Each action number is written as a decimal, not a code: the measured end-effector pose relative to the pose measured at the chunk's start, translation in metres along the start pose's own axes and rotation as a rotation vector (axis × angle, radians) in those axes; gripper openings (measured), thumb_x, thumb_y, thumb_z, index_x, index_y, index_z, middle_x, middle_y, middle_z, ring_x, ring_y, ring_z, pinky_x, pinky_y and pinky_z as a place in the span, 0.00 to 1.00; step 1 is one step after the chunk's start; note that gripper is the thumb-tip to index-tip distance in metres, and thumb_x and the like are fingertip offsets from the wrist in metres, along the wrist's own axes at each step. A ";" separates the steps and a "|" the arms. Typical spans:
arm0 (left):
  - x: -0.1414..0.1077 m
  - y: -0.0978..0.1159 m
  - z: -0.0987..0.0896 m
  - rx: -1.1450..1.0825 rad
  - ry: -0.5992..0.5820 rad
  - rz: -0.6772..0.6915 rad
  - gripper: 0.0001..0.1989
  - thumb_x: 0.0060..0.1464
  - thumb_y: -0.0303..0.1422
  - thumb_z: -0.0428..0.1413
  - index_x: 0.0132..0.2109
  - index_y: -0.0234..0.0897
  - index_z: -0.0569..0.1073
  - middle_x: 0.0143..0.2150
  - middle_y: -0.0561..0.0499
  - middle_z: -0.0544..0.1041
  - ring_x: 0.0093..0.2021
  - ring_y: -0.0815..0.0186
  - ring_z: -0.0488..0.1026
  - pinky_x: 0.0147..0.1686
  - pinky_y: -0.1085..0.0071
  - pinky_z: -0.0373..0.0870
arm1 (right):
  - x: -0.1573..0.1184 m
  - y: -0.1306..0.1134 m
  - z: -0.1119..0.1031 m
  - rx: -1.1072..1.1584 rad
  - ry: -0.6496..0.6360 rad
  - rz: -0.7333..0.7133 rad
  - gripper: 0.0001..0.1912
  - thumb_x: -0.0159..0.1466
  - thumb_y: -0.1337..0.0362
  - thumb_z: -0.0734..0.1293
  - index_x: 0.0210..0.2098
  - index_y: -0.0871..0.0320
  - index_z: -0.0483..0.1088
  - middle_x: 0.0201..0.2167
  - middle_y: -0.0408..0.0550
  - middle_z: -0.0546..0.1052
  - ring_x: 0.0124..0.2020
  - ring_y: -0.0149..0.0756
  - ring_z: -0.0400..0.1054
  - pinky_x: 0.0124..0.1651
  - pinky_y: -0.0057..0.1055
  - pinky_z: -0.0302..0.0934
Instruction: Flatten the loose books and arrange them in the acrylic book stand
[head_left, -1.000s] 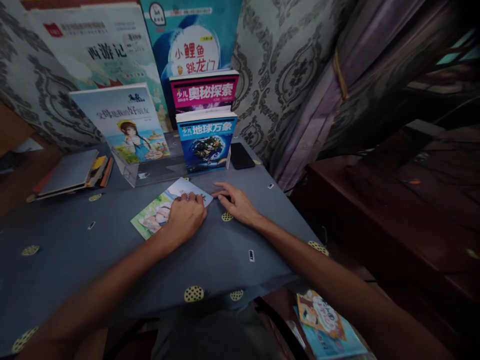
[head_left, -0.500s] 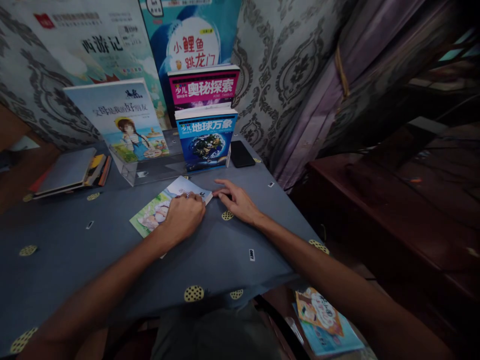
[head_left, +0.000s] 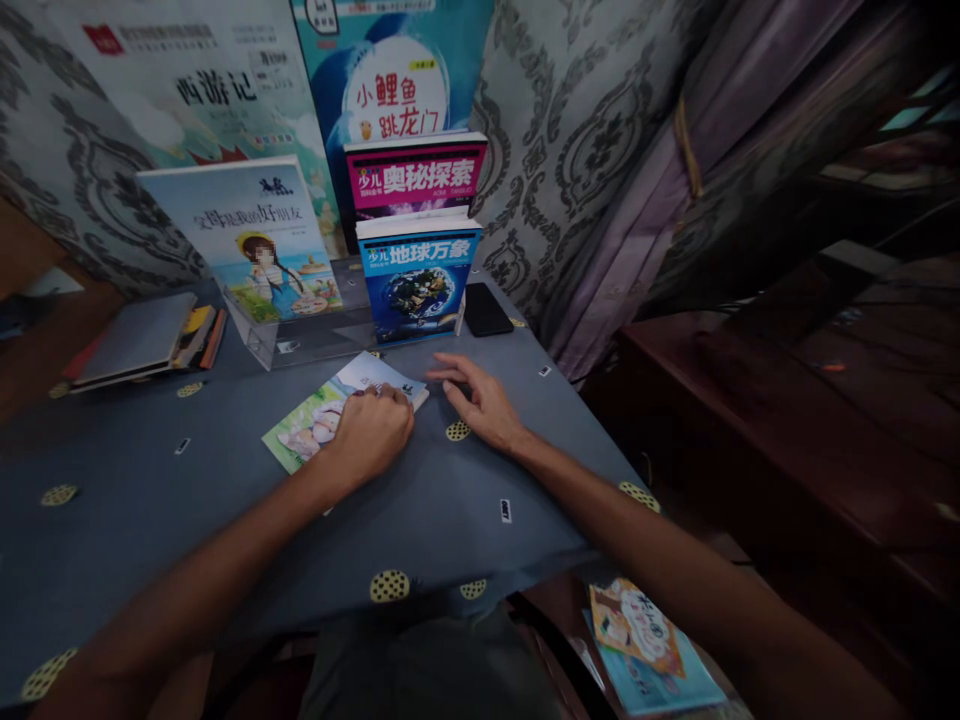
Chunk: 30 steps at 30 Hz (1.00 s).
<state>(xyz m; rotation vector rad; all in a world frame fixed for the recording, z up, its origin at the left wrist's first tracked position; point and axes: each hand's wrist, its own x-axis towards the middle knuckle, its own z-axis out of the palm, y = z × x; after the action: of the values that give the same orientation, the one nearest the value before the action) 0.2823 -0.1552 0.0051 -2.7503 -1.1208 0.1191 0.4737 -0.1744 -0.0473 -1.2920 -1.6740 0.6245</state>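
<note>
A book with a green and pale blue cover (head_left: 307, 428) lies flat and slanted on the grey-blue tablecloth. My left hand (head_left: 374, 432) rests on its right part with the fingers curled under; what they hold, if anything, is hidden. Just right of the book's upper right corner, my right hand (head_left: 478, 402) is spread a little above the cloth, with nothing in it. Behind the book, a clear stand (head_left: 315, 338) bears a pale blue book (head_left: 262, 240) on the left and a blue globe book (head_left: 418, 285) on the right, with a pink book (head_left: 420, 180) behind that one.
A black phone (head_left: 487, 309) lies right of the stand. Stacked books (head_left: 139, 340) are at the table's far left. Large books (head_left: 217, 90) lean against the patterned wall. More books (head_left: 660, 650) lie below the table's right front edge. A dark red surface (head_left: 750, 430) stands at the right.
My right hand has lifted slightly away from the book's corner, and its fingers have spread. My left hand stays on the book. The view has shifted a little.
</note>
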 end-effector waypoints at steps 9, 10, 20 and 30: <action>-0.002 -0.005 -0.006 -0.044 -0.023 -0.022 0.20 0.69 0.32 0.41 0.46 0.28 0.77 0.46 0.35 0.79 0.46 0.51 0.78 0.39 0.61 0.73 | 0.000 0.001 0.002 -0.211 -0.120 -0.144 0.17 0.68 0.68 0.60 0.53 0.54 0.74 0.40 0.50 0.82 0.43 0.42 0.73 0.48 0.39 0.66; -0.003 -0.010 -0.008 -0.057 -0.039 -0.031 0.20 0.69 0.33 0.42 0.46 0.29 0.77 0.46 0.37 0.79 0.47 0.51 0.77 0.40 0.61 0.73 | -0.001 0.001 0.003 -0.220 -0.123 -0.158 0.17 0.69 0.67 0.59 0.52 0.54 0.74 0.40 0.50 0.81 0.42 0.42 0.73 0.47 0.39 0.66; -0.052 -0.072 0.012 -0.094 -0.066 -0.253 0.20 0.69 0.37 0.44 0.63 0.43 0.68 0.65 0.44 0.70 0.54 0.54 0.75 0.43 0.63 0.75 | -0.005 -0.004 0.011 -0.320 -0.150 -0.205 0.18 0.69 0.69 0.58 0.53 0.56 0.74 0.41 0.53 0.80 0.42 0.43 0.73 0.48 0.41 0.68; -0.070 -0.063 0.001 -0.003 -0.183 -0.291 0.19 0.68 0.35 0.43 0.58 0.33 0.70 0.51 0.37 0.77 0.46 0.50 0.78 0.37 0.61 0.74 | 0.037 0.016 0.028 -0.336 -0.289 -0.300 0.21 0.68 0.71 0.57 0.59 0.58 0.69 0.58 0.57 0.75 0.59 0.46 0.69 0.61 0.51 0.63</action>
<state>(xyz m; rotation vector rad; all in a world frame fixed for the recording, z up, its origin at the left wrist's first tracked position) 0.1891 -0.1595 0.0168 -2.5847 -1.5546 0.3354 0.4546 -0.1308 -0.0605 -1.1816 -2.2342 0.3713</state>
